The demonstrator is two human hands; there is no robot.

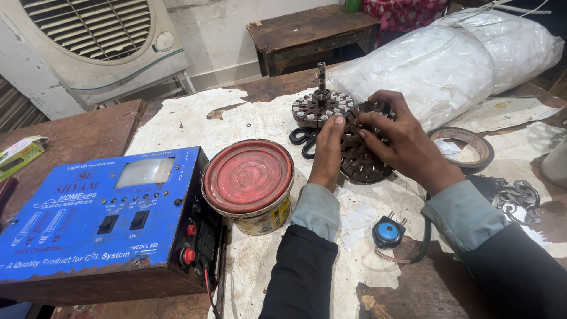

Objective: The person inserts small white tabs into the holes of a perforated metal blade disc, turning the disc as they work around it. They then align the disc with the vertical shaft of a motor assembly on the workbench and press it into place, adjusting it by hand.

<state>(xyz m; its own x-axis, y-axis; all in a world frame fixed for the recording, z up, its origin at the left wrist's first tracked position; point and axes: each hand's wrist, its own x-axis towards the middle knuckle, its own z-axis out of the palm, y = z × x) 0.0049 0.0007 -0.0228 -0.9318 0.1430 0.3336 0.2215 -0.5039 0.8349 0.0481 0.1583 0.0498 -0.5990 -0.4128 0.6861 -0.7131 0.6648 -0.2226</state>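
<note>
Table [195, 121] of dark wood, its top covered in torn and stained white paper, takes up most of what I see, and everything else rests on it. Against its far right edge lies a big bundle of clear plastic bags stuffed with white material [449, 65]. At my near left stands a blue metal power-supply box with switches, red knobs and a small meter window [100, 218]. Just beside it stands a round tin can with a worn red lid and a yellow side [249, 183].

Beyond the can, in the middle of the table, sits a dark slotted round motor stator core with a steel shaft standing upright from it [342, 127]. I have both hands on it. My left hand [326, 150] presses fingertips down on the top of the core near the shaft. My right hand [401, 139] curls over the right rim, fingers pinching at the slots; I cannot tell whether anything thin sits between them.

A roll of brownish tape [466, 145] lies right of the core, black-handled scissors [302, 139] peek out at its left, and a blue-capped two-pin plug on a black cord [388, 231] lies nearest me
</note>
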